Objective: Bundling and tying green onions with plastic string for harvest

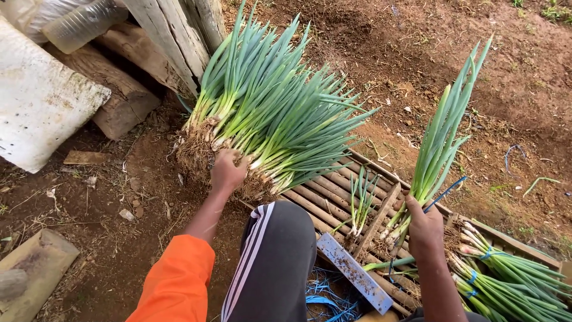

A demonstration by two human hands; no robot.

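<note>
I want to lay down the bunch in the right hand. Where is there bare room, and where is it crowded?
Free: the slatted rack between the big onion pile and the few loose onions, and the bare soil beside the left hand. Crowded: the rack's right end, full of tied bundles, and around the blade near the right hand.

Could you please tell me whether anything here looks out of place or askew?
Little stands out. A few loose green onions lie alone on the bamboo-slat rack, apart from the big pile; a white flat bar lies askew across the slats.
</note>
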